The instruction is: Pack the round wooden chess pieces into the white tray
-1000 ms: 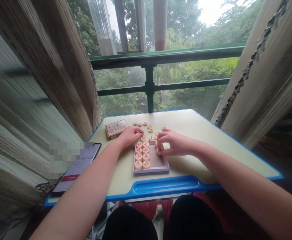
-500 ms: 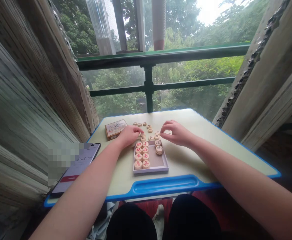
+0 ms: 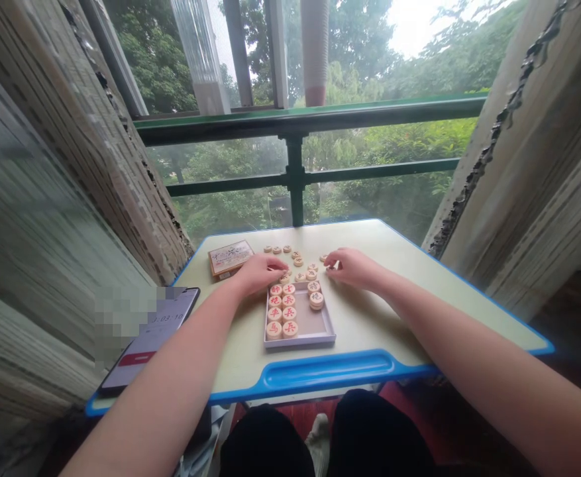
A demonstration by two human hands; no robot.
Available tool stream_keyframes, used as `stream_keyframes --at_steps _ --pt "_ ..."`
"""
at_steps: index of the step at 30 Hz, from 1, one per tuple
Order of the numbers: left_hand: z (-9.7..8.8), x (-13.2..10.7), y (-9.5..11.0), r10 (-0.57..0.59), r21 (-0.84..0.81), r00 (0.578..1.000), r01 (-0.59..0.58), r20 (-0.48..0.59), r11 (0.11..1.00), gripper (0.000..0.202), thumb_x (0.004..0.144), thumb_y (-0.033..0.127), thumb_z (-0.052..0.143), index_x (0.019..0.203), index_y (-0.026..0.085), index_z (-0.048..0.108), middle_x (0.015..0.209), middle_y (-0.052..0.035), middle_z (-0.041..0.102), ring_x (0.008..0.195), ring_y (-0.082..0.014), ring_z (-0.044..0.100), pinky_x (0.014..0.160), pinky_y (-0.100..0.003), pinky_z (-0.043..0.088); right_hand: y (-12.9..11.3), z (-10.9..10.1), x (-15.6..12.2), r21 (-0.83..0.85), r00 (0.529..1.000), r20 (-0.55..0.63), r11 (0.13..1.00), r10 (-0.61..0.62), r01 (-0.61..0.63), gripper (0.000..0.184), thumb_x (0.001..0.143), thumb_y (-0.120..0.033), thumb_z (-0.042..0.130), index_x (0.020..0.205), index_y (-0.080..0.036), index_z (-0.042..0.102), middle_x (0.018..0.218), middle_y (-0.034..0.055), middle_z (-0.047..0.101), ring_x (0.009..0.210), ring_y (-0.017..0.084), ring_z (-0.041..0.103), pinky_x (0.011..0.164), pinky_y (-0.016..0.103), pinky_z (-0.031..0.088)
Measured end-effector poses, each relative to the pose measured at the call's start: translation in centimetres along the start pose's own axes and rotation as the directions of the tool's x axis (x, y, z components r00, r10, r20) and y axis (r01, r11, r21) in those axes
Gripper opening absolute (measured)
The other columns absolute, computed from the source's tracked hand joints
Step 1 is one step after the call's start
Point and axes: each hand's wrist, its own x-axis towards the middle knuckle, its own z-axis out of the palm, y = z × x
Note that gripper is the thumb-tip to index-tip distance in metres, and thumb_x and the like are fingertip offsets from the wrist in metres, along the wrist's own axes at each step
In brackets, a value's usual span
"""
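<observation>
My left hand (image 3: 260,271) reaches over the table with its fingers together. Its fingertips are on a Chinese chess piece (image 3: 288,272) just behind the shallow box tray (image 3: 316,323). Right of the loose pieces, my right hand (image 3: 352,267) has curled fingers pinched on another chess piece (image 3: 330,268), mostly covered by the fingers. Two columns of red-marked pieces (image 3: 289,313) fill the tray's left side. Dark-marked pieces (image 3: 316,300) are stacked at its back right. Several loose dark-marked pieces (image 3: 298,262) lie scattered behind the tray.
The printed box lid (image 3: 230,257) lies at the back left of the table (image 3: 409,265). A phone (image 3: 156,344) showing a timer rests along the left edge. A blue groove (image 3: 327,370) runs along the front edge. Curtains flank both sides, with a green railing (image 3: 295,175) beyond.
My right hand's fingers have curled in and closed around a piece. My left hand has shifted slightly right at the loose pieces. The pieces in the tray look the same.
</observation>
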Motion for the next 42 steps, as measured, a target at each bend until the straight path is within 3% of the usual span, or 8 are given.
stream_keyframes --at_steps 6,11,17,24,30,33,37,42 --pt "0.1 -0.3 0.6 0.027 -0.066 0.999 -0.024 0.036 0.998 0.029 0.065 0.031 0.062 0.088 0.015 0.071 0.103 -0.0083 0.068 0.090 -0.0218 0.063 0.079 -0.031 0.049 0.0 0.8 0.2 0.076 0.971 -0.059 0.969 -0.230 0.234 0.029 0.078 -0.013 0.051 0.099 -0.022 0.069 0.102 0.0084 0.060 0.088 0.018 0.055 0.084 0.033 0.043" --pt "0.0 -0.1 0.3 0.052 0.042 0.998 -0.051 -0.021 0.998 0.029 0.070 0.035 0.058 0.088 0.016 0.071 0.095 -0.0067 0.070 0.088 -0.0214 0.062 0.081 -0.032 0.048 0.1 2.0 0.6 0.073 0.926 -0.050 0.923 -0.375 0.378 0.036 0.085 -0.013 0.042 0.101 -0.031 0.069 0.117 0.0042 0.057 0.105 0.021 0.044 0.095 0.042 0.035" --pt "-0.2 0.1 -0.1 0.050 0.148 0.994 -0.035 -0.099 0.988 0.030 0.075 0.024 0.049 0.097 0.017 0.068 0.100 -0.0070 0.069 0.093 -0.0209 0.061 0.086 -0.032 0.045 0.4 2.3 1.1 0.062 0.942 -0.047 0.940 -0.332 0.335 0.033 0.085 -0.015 0.042 0.102 -0.026 0.069 0.115 0.0042 0.059 0.105 0.021 0.045 0.095 0.040 0.034" --pt "-0.2 -0.2 0.0 0.002 0.091 1.000 -0.003 0.012 0.996 0.047 0.063 0.011 0.050 0.106 0.018 0.065 0.106 -0.0085 0.065 0.095 -0.0222 0.060 0.080 -0.031 0.048 0.7 2.1 1.2 0.076 0.943 -0.057 0.940 -0.328 0.332 0.028 0.084 -0.030 0.049 0.103 -0.020 0.067 0.111 0.0083 0.062 0.105 0.023 0.049 0.094 0.040 0.036" --pt "-0.2 -0.4 0.5 0.076 -0.023 0.995 -0.074 0.068 0.997 0.039 0.063 0.021 0.060 0.101 0.020 0.068 0.120 -0.0076 0.058 0.100 -0.0224 0.058 0.082 -0.031 0.048 1.1 2.3 1.6 0.051 0.947 -0.094 0.949 -0.306 0.312 0.030 0.087 -0.029 0.044 0.103 -0.021 0.067 0.113 0.0082 0.062 0.106 0.022 0.051 0.097 0.039 0.035" --pt "0.0 -0.2 0.2 0.075 -0.012 0.997 -0.074 0.036 0.997 0.030 0.065 0.028 0.061 0.091 0.017 0.070 0.116 -0.0080 0.060 0.097 -0.0216 0.058 0.085 -0.032 0.047 1.3 2.6 1.8 0.010 0.978 -0.114 0.984 -0.174 0.177 0.037 0.087 -0.033 0.043 0.116 -0.017 0.060 0.124 0.0112 0.056 0.116 0.024 0.046 0.100 0.040 0.033" --pt "0.2 0.2 -0.3 0.044 0.028 0.999 -0.043 -0.029 0.999 0.034 0.069 0.037 0.060 0.096 0.018 0.069 0.107 -0.0069 0.065 0.088 -0.0206 0.061 0.082 -0.033 0.048 1.2 2.3 1.8 -0.025 0.997 -0.069 0.999 -0.026 0.025 0.044 0.087 -0.031 0.040 0.123 -0.010 0.052 0.124 0.0145 0.055 0.118 0.025 0.046 0.099 0.037 0.034" --pt "0.3 0.3 -0.1 0.110 0.027 0.993 -0.108 -0.045 0.994 0.034 0.077 0.038 0.052 0.100 0.018 0.068 0.115 -0.0073 0.062 0.106 -0.0216 0.056 0.094 -0.033 0.042 0.7 1.9 1.7 -0.008 0.998 -0.007 0.998 -0.059 0.059 0.037 0.084 -0.019 0.039 0.112 -0.013 0.061 0.114 0.0107 0.063 0.106 0.022 0.055 0.094 0.032 0.040"
